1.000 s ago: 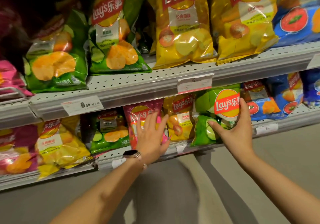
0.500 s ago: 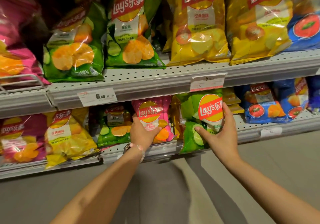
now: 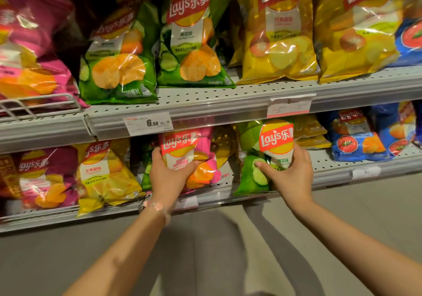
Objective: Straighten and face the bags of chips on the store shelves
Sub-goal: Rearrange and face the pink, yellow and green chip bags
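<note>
Two grey shelves hold Lay's chip bags. On the lower shelf [image 3: 331,161] my left hand [image 3: 166,177] grips a pink bag [image 3: 201,158] from below and the left, holding it upright with its front facing out. My right hand [image 3: 290,172] holds a green cucumber bag [image 3: 255,174] by its lower front, thumb across the cucumber picture, logo facing me. A small green bag is mostly hidden behind my left hand. Yellow bags [image 3: 306,133] lie flat behind the green one.
The upper shelf [image 3: 228,103] carries pink, green [image 3: 191,44], yellow [image 3: 278,35] and blue bags. Lower left stand a pink bag [image 3: 45,177] and a tilted yellow bag [image 3: 105,174]; blue tomato bags [image 3: 356,135] sit right. Price tags [image 3: 148,124] line the rails. Grey floor lies below.
My left hand went from open in front of the pink bag to gripping it and pulling it forward. My right hand stood the green bag more upright.
</note>
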A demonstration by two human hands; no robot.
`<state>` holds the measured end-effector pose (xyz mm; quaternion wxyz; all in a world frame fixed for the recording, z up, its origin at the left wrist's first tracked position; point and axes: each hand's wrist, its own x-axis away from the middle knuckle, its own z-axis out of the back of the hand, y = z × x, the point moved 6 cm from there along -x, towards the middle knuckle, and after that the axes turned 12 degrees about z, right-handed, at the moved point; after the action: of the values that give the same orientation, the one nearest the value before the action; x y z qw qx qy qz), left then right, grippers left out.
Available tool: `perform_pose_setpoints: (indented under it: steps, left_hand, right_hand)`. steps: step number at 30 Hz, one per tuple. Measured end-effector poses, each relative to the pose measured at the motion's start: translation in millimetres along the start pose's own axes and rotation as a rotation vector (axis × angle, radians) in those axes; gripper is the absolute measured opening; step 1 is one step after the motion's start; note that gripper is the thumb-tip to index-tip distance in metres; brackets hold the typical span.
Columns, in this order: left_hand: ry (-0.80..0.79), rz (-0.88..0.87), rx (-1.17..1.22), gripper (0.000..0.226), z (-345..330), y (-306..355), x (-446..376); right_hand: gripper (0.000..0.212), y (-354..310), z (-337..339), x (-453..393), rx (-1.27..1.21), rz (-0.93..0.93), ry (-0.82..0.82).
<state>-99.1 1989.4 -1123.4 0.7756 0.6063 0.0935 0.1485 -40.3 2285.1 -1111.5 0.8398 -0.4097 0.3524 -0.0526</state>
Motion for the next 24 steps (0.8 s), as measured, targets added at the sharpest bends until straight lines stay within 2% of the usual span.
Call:
perform_pose_setpoints:
  steps: [3,8,16,21,24]
  left_hand:
    - [0.013,0.023,-0.003,0.088,26.8,-15.0,4.1]
    - [0.050,0.066,0.030,0.091,59.9,-32.0,9.9]
    - [0.155,0.038,0.012,0.093,92.0,-36.9,8.2]
    - [0.141,0.037,0.007,0.092,100.9,-40.6,5.6]
    - [0.116,0.051,-0.002,0.087,100.1,-43.9,5.5]
  right_hand:
    - [0.074,-14.4,-17.0,6.4,-0.012,0.036,-0.050]
    - [0.081,-35.8,-55.7,8.9,-0.038,0.031,-0.086]
    - [0.075,-55.3,-115.3,8.8,0.032,0.002,-0.190]
    - [0.077,-51.3,-139.8,7.7,0.235,-0.064,-0.240]
    - [0.078,-42.6,-150.9,7.6,0.406,-0.181,-0.296]
